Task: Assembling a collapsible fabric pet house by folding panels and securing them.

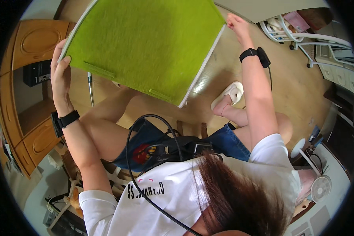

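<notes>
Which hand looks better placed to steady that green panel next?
Probably the left hand: its thumb laps over a corner of the white-edged green panel. The right hand has curled fingers by the opposite edge, but its grip is unclear.

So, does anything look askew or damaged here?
Nothing looks clearly spilled or damaged. The black cable looks untidy, looping loosely across the white T-shirt and denim shorts; the white-edged green panel is held aslant.

Wht tee, blk wrist straps, denim shorts
</notes>
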Tool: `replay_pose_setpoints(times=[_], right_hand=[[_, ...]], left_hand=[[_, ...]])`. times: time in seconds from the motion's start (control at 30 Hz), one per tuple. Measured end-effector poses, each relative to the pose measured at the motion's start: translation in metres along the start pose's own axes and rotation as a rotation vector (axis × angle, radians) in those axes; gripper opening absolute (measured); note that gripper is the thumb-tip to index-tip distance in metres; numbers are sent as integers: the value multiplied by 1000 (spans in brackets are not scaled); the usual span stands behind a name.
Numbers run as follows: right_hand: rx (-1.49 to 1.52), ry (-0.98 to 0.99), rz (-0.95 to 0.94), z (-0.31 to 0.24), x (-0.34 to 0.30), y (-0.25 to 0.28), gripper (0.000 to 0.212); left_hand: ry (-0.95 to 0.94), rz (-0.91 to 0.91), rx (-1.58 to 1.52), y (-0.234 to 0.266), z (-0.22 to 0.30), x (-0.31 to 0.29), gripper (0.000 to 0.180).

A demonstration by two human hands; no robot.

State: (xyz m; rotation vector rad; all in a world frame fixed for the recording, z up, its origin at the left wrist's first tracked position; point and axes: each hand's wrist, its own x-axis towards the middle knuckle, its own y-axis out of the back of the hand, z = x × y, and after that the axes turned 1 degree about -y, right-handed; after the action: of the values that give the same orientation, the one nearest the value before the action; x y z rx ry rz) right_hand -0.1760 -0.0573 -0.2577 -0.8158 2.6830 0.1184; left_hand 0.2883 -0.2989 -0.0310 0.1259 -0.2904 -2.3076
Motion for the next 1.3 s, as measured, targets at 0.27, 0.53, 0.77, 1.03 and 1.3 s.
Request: replay_pose_setpoints(times=[0.27, 0.53, 0.77, 1.03, 1.3], right_hand=[[256, 62, 21, -11, 8, -6, 15], [-902, -136, 548, 28, -10, 63, 32], [-970, -132, 236, 57, -66, 65, 57], [-874, 255, 42, 45, -119, -35, 45], [-908, 198, 128, 20, -129, -16, 41]], left_hand=[[-21, 2, 11, -8, 6, 0, 53], [-33, 51, -7, -10, 7, -4, 43], [-116, 1, 38, -4, 4, -1, 41], [-137, 8, 87, -9, -2, 3, 43], [-125, 60, 194, -14, -3, -5, 44]])
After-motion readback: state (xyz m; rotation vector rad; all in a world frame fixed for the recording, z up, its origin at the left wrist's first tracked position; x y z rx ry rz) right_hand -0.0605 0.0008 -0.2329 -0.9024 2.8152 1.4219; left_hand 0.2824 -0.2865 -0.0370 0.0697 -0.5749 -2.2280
